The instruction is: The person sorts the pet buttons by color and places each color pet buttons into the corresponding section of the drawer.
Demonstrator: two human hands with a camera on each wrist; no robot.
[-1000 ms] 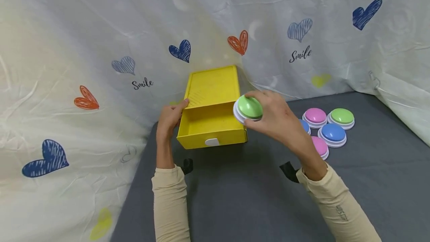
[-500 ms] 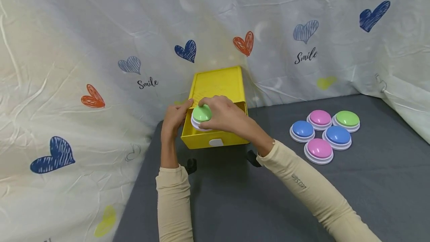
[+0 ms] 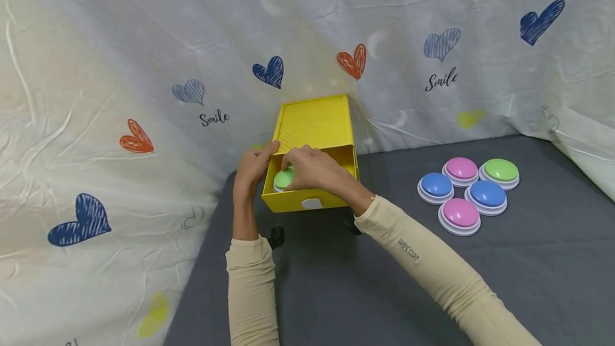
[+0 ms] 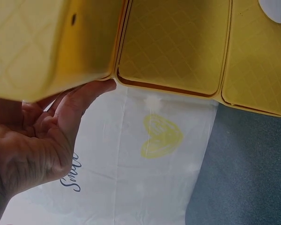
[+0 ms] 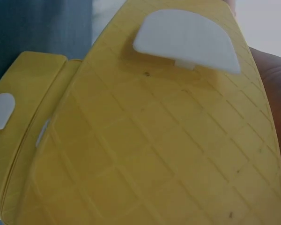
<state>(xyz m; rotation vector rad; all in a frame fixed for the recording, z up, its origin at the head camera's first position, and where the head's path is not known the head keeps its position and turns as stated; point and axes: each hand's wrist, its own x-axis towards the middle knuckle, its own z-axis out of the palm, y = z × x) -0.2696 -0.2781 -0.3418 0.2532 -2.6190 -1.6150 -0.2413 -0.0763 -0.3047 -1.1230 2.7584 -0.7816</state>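
A yellow drawer unit (image 3: 314, 119) stands at the back of the table with its top drawer (image 3: 285, 203) pulled out. My right hand (image 3: 317, 168) reaches into that drawer and grips a push button (image 3: 282, 178) with a green dome and white base, near the drawer's left side. My left hand (image 3: 252, 171) holds the unit's left edge, thumb at the top; in the left wrist view its thumb (image 4: 89, 96) meets the yellow frame near the pulled-out drawer. A white handle (image 5: 187, 40) on the drawer front fills the upper part of the right wrist view.
To the right on the dark grey cloth (image 3: 384, 292) sit several push buttons, among them a blue one (image 3: 435, 185), a pink one (image 3: 459, 212) and another green one (image 3: 501, 170). A pale curtain (image 3: 307, 25) with printed hearts hangs close behind the unit. Lower drawers (image 5: 25, 108) appear closed.
My right hand has carried the green push button leftward from beside the drawer and down into it. The left hand has stayed at the unit's edge. The view has shifted slightly.
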